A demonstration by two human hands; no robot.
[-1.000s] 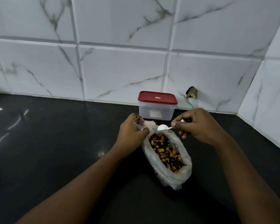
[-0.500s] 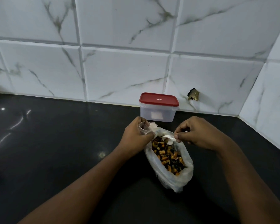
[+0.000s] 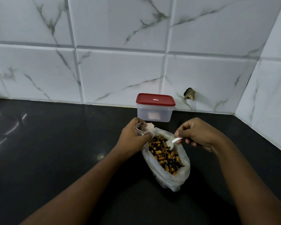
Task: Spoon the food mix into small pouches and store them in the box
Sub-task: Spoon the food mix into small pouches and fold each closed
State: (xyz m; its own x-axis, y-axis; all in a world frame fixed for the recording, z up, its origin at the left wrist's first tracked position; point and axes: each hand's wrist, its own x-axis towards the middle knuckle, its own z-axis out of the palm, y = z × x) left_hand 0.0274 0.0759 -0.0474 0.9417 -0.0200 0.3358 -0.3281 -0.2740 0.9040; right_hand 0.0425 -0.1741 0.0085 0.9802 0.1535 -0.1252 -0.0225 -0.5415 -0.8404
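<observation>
An open plastic bag (image 3: 182, 174) of orange and dark food mix (image 3: 164, 155) lies on the black counter (image 3: 55, 151). My left hand (image 3: 133, 135) grips a small clear pouch (image 3: 142, 128) at the bag's far left rim, its mouth held open. My right hand (image 3: 196, 133) pinches the handle of a white plastic spoon (image 3: 172, 142), whose bowl dips into the mix at the bag's upper right. Behind the hands, a clear box (image 3: 154, 113) with a red lid (image 3: 155, 99) stands shut against the wall.
White marble-look tiles (image 3: 120, 75) form the back wall and the right side wall, meeting in a corner at the far right. A small chipped hole (image 3: 189, 94) marks the tile right of the box. The counter stretches wide to the left.
My right hand has lowered the spoon from beside the pouch down into the food mix. My left hand and the pouch have stayed at the bag's rim.
</observation>
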